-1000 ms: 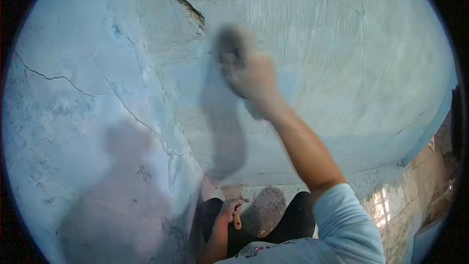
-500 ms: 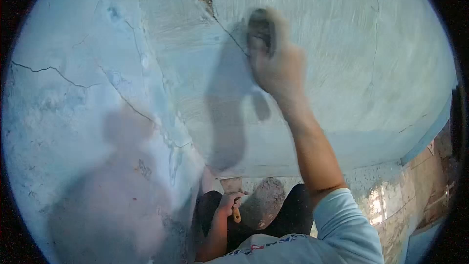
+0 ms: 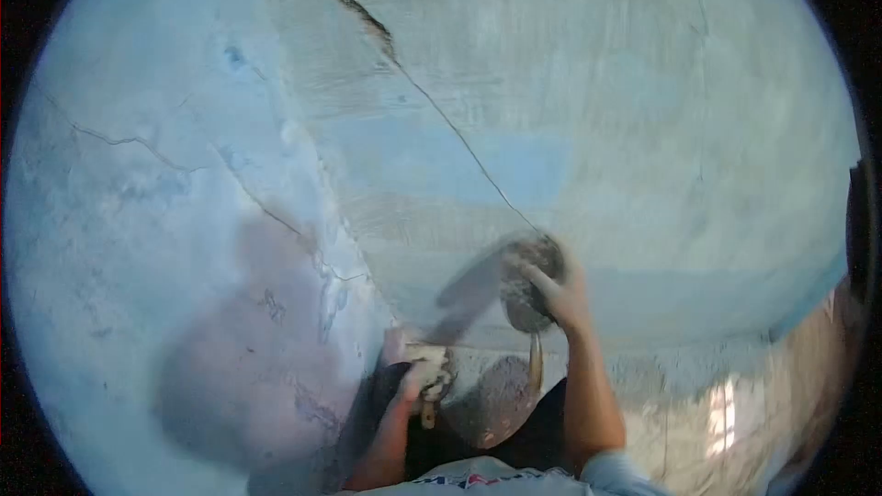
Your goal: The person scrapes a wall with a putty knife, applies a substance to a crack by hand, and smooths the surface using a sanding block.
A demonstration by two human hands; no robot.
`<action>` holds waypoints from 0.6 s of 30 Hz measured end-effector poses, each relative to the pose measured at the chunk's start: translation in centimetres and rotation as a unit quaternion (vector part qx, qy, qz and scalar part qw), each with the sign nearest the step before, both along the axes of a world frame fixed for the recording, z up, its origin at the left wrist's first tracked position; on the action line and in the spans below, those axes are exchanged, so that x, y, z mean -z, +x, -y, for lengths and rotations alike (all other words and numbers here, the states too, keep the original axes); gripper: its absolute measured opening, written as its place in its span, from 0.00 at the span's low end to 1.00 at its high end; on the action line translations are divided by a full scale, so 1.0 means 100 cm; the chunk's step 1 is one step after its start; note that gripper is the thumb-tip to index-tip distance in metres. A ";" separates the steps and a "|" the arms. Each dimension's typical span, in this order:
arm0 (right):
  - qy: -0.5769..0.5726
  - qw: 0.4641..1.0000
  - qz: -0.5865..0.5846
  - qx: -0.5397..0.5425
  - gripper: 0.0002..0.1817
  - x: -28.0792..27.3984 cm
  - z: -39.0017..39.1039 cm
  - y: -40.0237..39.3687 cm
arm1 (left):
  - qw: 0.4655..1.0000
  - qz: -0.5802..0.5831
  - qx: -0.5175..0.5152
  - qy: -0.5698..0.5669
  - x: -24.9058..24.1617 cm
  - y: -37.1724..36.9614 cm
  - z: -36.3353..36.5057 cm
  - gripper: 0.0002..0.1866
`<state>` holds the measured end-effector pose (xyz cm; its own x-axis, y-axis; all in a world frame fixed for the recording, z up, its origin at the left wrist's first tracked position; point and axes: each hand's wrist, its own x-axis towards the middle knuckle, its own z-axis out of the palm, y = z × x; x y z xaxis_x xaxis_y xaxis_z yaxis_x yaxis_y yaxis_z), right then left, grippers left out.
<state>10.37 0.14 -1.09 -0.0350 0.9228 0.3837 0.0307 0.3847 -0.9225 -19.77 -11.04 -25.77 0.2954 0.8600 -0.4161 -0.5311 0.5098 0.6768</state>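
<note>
Low on the wall, my right hand is closed around a dark grey, mottled oval pad-like thing; its exact kind I cannot tell. A tan stick-like handle points down just under it. At the bottom, between my knees, my left hand is wrapped around a scraper with a wooden handle. Its pale blade end is smeared by motion, with dark grey patches beside it. Near the left hand is a rounded heap of grey, grainy material.
A long crack runs diagonally down the wall, widening into a broken gap higher up. The adjoining blue wall on the left has thinner cracks and my shadow. Floor tiles show at the lower right.
My right hand has come down from the upper wall to near its base, with the dark oval thing. A tan handle now shows beneath it. The view has tilted up slightly.
</note>
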 end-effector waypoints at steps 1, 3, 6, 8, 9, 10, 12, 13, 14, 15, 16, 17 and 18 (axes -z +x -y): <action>-0.067 0.988 -0.132 0.034 0.25 0.029 0.021 0.024 | 0.989 -0.146 -0.013 -0.012 -0.026 0.002 -0.003 0.19; -0.145 0.948 -0.273 0.076 0.24 0.098 0.061 0.058 | 0.971 -0.143 -0.189 -0.001 -0.088 0.011 0.001 0.20; -0.214 0.955 -0.201 0.048 0.22 0.178 0.111 0.076 | 0.844 -0.337 -0.336 0.248 -0.169 -0.004 -0.041 0.11; -0.243 0.941 -0.234 -0.018 0.23 0.212 0.130 0.075 | 0.852 -0.249 -0.397 0.235 -0.234 -0.006 -0.069 0.11; -0.274 0.931 -0.239 -0.013 0.23 0.205 0.138 0.067 | 0.859 -0.218 -0.390 0.249 -0.269 -0.004 -0.077 0.11; -0.306 0.920 -0.244 -0.007 0.23 0.197 0.145 0.063 | 0.867 -0.187 -0.381 0.262 -0.302 0.000 -0.084 0.11; -0.289 0.929 -0.230 -0.014 0.25 0.220 0.140 0.077 | 0.803 -0.254 -0.463 0.275 -0.336 0.003 -0.115 0.13; -0.286 0.928 -0.238 -0.008 0.25 0.212 0.138 0.079 | 0.777 -0.276 -0.458 0.331 -0.350 -0.002 -0.124 0.15; -0.277 0.929 -0.245 0.006 0.25 0.213 0.141 0.074 | 0.752 -0.289 -0.446 0.390 -0.356 -0.013 -0.134 0.16; -0.298 0.920 -0.252 0.040 0.26 0.228 0.137 0.081 | 0.740 -0.301 -0.440 0.411 -0.363 -0.014 -0.143 0.17; -0.290 0.928 -0.226 0.050 0.27 0.232 0.134 0.088 | 0.727 -0.314 -0.432 0.431 -0.371 -0.012 -0.153 0.18; -0.279 0.937 -0.199 0.063 0.28 0.239 0.134 0.092 | 0.715 -0.324 -0.424 0.452 -0.372 -0.012 -0.159 0.20; -0.268 0.945 -0.172 0.073 0.28 0.242 0.134 0.093 | 0.715 -0.333 -0.429 0.441 -0.371 -0.007 -0.162 0.21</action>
